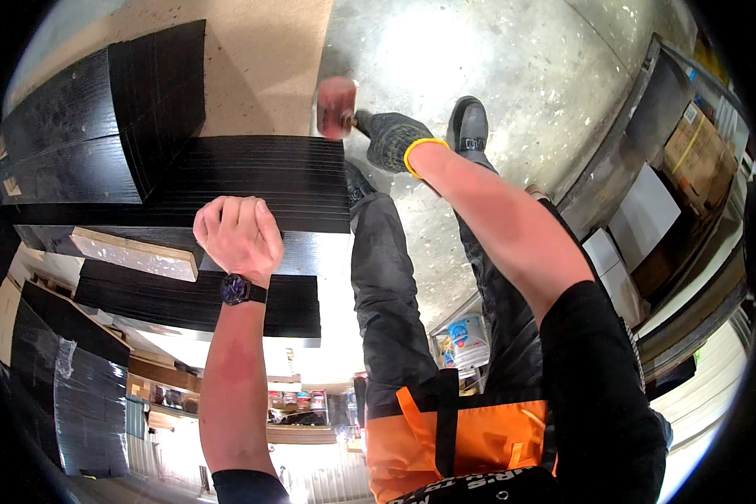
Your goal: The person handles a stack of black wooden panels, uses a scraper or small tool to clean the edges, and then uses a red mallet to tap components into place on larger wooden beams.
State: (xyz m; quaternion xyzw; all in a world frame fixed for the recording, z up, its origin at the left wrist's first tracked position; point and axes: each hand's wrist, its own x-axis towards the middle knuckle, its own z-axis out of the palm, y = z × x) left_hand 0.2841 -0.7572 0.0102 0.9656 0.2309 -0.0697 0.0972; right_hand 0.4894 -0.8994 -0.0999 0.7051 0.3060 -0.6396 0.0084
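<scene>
My right hand [395,141], in a dark knit glove with a yellow cuff, is closed round the handle of a mallet. The mallet's red head [337,107], smeared by motion, is beside the corner of a stack of black ribbed boards [260,181]. Bare and wearing a dark watch [235,290], my left hand [240,238] is over the near edge of that stack. Its fingers are curled in and their undersides are hidden, so I cannot tell what they hold, if anything. A pale wooden strip [134,254] lies left of that hand.
More black boards [101,118] stand stacked at the left, by a brown sheet [265,67]. Another black board [202,294] is nearer me. A cardboard box [699,155] and white panels [643,214] are at the right. My shoes [469,126] are on the concrete floor [521,84].
</scene>
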